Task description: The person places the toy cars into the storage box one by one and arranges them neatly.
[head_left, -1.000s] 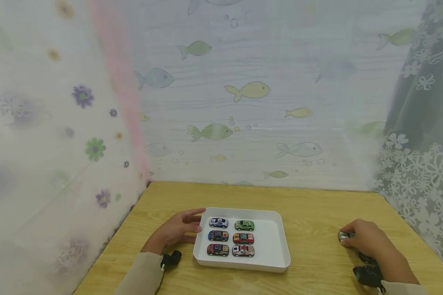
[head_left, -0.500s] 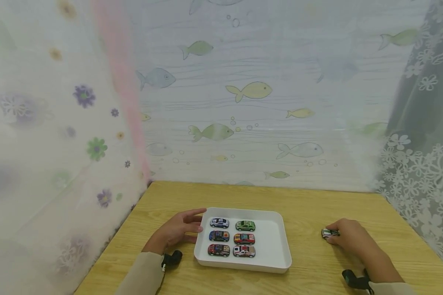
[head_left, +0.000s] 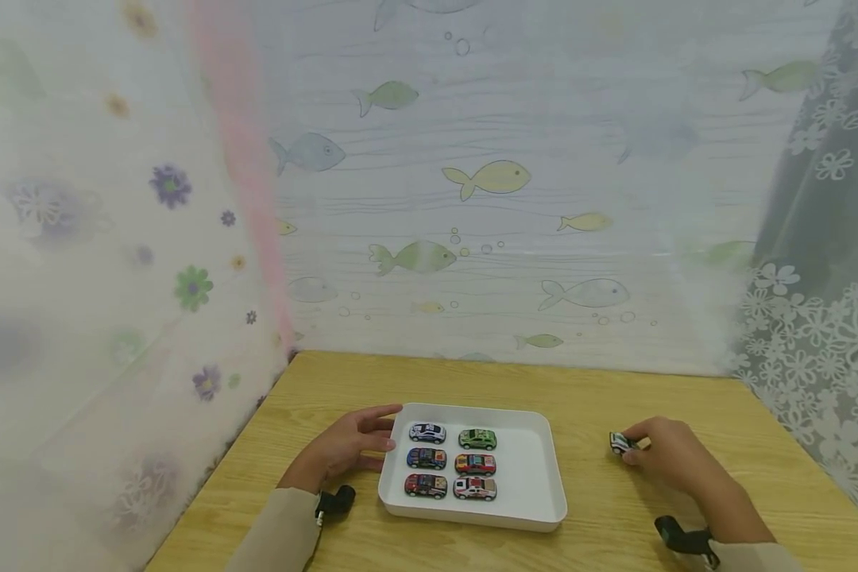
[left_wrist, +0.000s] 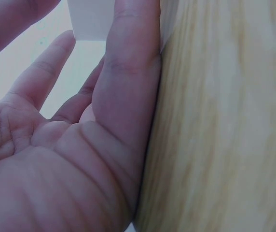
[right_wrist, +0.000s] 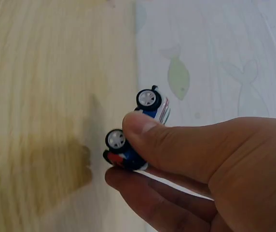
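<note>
My right hand [head_left: 668,457] pinches a small toy car [head_left: 620,444] between thumb and fingers, to the right of a white tray [head_left: 536,508]. In the right wrist view the toy car [right_wrist: 145,116] is tilted, two wheels showing and the thumb across its side. A shadow lies on the tabletop under it. My left hand [head_left: 339,445] rests at the tray's left side, fingers spread and loosely bent, fingertips at its wall. Several toy cars stand in two columns in the tray, among them a green car [head_left: 477,438] and a red-and-black car [head_left: 425,485].
The tray stands on a wood-grain table [head_left: 329,381]. Behind the table hangs a fish-print curtain [head_left: 415,199], with a flower-print curtain [head_left: 100,318] on the left. A small black camera [head_left: 679,536] is strapped at the right wrist.
The right hand has moved left with the toy car, toward the tray, and the car has turned in its fingers. The left hand and the cars in the tray stay put.
</note>
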A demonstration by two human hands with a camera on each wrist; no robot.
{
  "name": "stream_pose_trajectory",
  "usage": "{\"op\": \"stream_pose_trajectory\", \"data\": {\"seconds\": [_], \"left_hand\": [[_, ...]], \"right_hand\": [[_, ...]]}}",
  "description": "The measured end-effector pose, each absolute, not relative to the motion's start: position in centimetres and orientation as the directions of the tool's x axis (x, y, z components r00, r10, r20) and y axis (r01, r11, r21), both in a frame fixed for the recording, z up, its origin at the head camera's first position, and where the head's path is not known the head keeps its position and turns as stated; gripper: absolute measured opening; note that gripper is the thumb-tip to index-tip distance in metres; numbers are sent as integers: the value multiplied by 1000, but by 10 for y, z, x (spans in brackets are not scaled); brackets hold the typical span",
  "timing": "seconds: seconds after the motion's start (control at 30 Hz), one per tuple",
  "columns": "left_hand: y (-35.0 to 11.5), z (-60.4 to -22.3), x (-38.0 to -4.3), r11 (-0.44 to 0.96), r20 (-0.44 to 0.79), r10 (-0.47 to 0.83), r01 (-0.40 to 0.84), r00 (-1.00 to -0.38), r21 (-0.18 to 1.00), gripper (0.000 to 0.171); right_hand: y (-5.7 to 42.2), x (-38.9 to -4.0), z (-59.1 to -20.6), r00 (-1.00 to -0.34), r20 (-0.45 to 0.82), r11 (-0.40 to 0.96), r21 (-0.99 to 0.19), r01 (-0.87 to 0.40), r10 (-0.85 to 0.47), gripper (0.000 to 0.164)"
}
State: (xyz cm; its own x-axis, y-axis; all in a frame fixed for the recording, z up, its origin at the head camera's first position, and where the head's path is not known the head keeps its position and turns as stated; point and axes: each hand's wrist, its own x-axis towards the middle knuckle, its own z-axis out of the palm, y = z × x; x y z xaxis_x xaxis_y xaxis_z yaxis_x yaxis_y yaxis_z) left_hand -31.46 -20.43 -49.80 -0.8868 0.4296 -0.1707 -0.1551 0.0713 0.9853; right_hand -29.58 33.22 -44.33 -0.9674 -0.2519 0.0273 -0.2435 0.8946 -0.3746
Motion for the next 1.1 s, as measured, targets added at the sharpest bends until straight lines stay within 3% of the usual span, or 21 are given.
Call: {"op": "stream_pose_trajectory", "data": {"seconds": [0.37,1.1], "left_hand": [[-204,-500,-315,65,-158,433,-144,-887,987,74],[-205,-499,-315,69,-160,431,-145,-888,987,75]], "right_hand": [[294,-298,-426,-960,90,807,-525,-271,-265,34],[235,-308,-416,-949,182,728,-609,-314,-258,27]]}}
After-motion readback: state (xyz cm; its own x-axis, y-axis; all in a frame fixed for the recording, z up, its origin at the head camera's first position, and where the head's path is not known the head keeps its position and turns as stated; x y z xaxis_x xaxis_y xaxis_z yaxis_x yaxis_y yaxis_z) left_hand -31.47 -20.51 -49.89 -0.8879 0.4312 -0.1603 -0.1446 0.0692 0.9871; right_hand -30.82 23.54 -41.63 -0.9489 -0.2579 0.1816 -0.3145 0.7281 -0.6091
